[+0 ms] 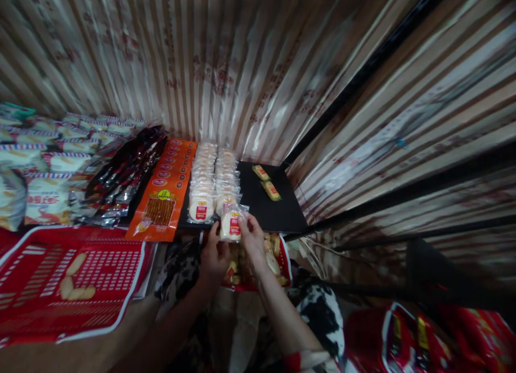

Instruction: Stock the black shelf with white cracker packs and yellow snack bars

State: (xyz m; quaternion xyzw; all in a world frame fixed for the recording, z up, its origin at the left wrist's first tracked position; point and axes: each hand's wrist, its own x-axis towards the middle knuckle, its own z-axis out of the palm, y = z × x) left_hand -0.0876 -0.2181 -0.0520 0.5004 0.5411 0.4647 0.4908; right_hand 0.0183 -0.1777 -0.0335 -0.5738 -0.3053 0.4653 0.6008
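Reference point, the orange packet (165, 187): nearest, below and to its right, I note a red basket (288, 263) with a white rim, holding wrapped snacks. To the right of the orange packet's near end, the right hand (252, 236) is closed on a clear-wrapped round packet (231, 228) with a red label, thumb over its face, while the left hand's (215, 255) fingers meet its left side, pinching or merely touching, I cannot tell. Just right of the orange packet, two rows of similar packets (203, 179) sit on the black shelf (278, 217), farther right of it lie two small yellow packets (271, 190), and behind it rises striped sheeting (242, 66).
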